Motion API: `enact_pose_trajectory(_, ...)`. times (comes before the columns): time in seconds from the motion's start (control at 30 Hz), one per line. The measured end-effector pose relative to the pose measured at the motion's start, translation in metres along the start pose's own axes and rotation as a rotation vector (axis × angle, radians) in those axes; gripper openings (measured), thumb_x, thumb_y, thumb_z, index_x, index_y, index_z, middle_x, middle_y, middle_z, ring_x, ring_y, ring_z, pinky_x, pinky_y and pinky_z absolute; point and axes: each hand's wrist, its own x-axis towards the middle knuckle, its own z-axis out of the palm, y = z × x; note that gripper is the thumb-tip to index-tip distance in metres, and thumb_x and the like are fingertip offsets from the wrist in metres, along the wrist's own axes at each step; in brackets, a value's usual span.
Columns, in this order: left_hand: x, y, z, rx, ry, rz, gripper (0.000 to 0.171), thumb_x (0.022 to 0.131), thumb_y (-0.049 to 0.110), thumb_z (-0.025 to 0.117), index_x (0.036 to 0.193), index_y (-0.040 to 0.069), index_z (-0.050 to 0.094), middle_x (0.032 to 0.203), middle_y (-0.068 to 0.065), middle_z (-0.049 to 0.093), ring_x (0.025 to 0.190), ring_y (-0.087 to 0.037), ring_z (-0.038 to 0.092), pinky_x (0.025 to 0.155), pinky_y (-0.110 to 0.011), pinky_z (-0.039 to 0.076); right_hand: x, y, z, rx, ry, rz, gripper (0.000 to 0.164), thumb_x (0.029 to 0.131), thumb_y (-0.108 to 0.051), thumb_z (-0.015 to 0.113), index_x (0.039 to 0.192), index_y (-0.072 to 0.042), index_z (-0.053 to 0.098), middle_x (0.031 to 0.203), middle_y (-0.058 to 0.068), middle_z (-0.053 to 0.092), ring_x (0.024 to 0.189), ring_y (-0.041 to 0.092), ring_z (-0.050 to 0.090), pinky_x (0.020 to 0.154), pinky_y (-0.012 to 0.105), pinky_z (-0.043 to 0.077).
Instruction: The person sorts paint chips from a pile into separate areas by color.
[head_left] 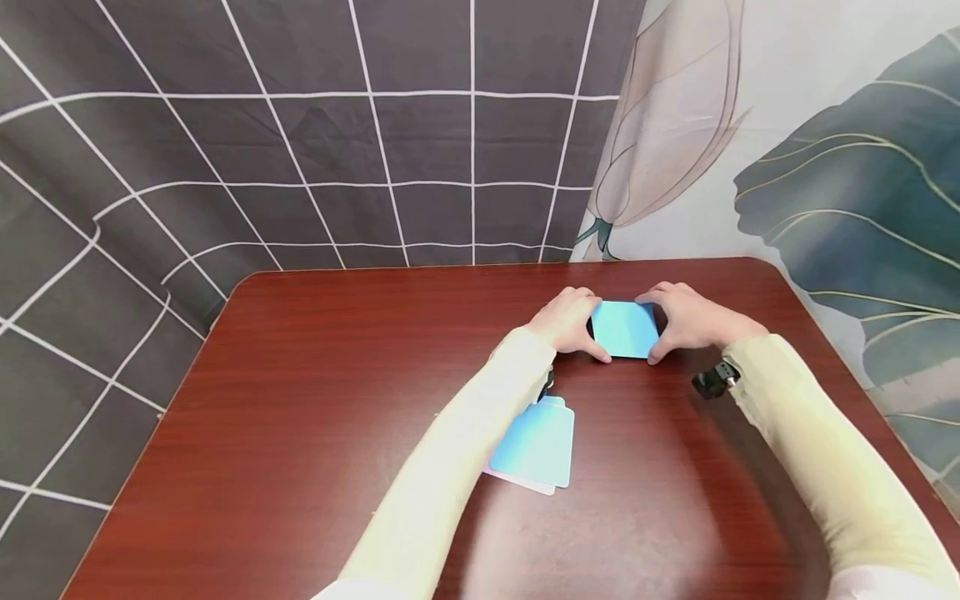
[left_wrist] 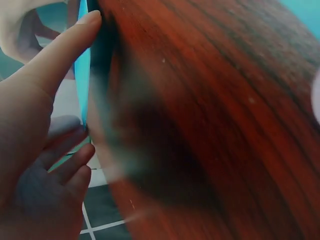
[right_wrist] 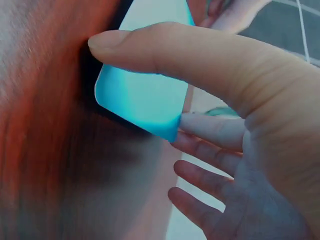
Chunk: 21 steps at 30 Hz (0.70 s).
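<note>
A light-blue square card with rounded corners (head_left: 624, 329) is held between both hands near the far right of the table. My left hand (head_left: 567, 323) grips its left side, thumb at the near edge and fingers at the far edge. On the opposite side, my right hand (head_left: 690, 317) pinches it likewise between thumb and index finger; in the right wrist view its other fingers extend below the card (right_wrist: 140, 100). The left wrist view catches the card (left_wrist: 82, 92) almost edge-on, with a dark shadow beside it. Whether it touches the table I cannot tell.
Closer to me, partly under the left forearm, lies a small overlapping pile of blue cards (head_left: 534, 442), one with a pinkish edge. The reddish-brown wooden table (head_left: 322, 375) backs onto a dark grid-patterned curtain (head_left: 420, 133) and a leaf-print cloth (head_left: 862, 192).
</note>
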Motion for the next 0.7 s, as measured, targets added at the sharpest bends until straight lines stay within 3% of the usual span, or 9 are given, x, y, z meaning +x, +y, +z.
enact_pose_trajectory(0.27,0.008,0.000,0.008,-0.002,-0.031,-0.070,0.089,0.078,0.055,0.084,0.147,0.009,0.053,0.145,-0.002,0.054,0.129,-0.020,0.046,0.106,-0.023,0.037,0.008,0.009,-0.003,0.031,-0.049,0.027,0.097,0.061,-0.028,0.096,0.138,0.011,0.053,0.135,0.031,0.047,0.121,0.048,0.038,0.094,0.060,0.043)
enact_pose_trajectory(0.43,0.011,-0.004,0.010,-0.014,-0.040,-0.078,0.102,0.076,0.062,0.082,0.153,0.007,0.044,0.152,-0.003,0.047,0.136,-0.020,0.042,0.110,-0.024,0.034,0.008,0.009,-0.005,0.057,-0.056,0.044,0.104,0.063,-0.028,0.095,0.145,0.012,0.045,0.139,0.032,0.042,0.123,0.048,0.037,0.095,0.062,0.042)
enact_pose_trajectory(0.57,0.005,-0.011,-0.002,-0.064,0.022,-0.026,0.109,0.075,0.062,0.083,0.156,0.004,0.038,0.156,-0.007,0.042,0.141,-0.023,0.038,0.114,-0.024,0.028,0.001,-0.001,-0.010,0.086,0.038,0.014,0.107,0.067,-0.036,0.095,0.147,0.011,0.042,0.142,0.031,0.044,0.126,0.046,0.041,0.101,0.064,0.040)
enact_pose_trajectory(0.7,-0.017,-0.017,-0.025,-0.096,0.104,0.045,0.106,0.075,0.060,0.085,0.155,0.005,0.041,0.155,-0.007,0.044,0.140,-0.023,0.038,0.114,-0.023,0.026,-0.019,-0.031,-0.012,0.132,0.182,-0.004,0.106,0.069,-0.049,0.093,0.148,0.004,0.046,0.143,0.024,0.049,0.126,0.040,0.048,0.102,0.060,0.041)
